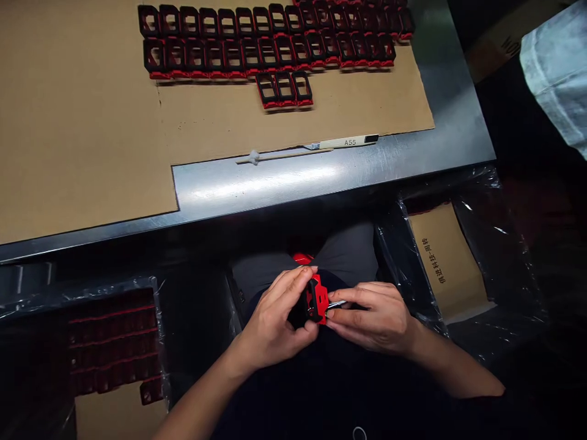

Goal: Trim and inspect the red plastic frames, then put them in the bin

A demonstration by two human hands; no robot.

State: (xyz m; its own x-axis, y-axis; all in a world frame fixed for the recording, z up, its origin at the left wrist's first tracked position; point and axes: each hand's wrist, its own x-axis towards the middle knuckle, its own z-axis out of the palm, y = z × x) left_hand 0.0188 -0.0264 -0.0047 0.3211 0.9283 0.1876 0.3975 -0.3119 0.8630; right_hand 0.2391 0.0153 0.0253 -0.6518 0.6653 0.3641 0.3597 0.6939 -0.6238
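Observation:
Over my lap, my left hand [275, 321] is closed around a small red and black plastic part [316, 299]. My right hand [373, 318] pinches a thin metal tool [336, 304] whose tip touches the part's right side. Another red piece [302, 258] shows just above my left fingers, partly hidden. On the cardboard sheet [82, 122] at the far side of the table, rows of several matching red and black frames [275, 40] stand lined up, with three more frames [284, 90] in a short row below them.
A metal table edge [284, 183] runs across the middle. A white pen marked A55 [348, 142] and a thin stick [275, 156] lie on it. A plastic-lined box with red parts [110, 342] sits lower left, a lined carton [447, 263] at right. Another person's sleeve [557, 67] shows top right.

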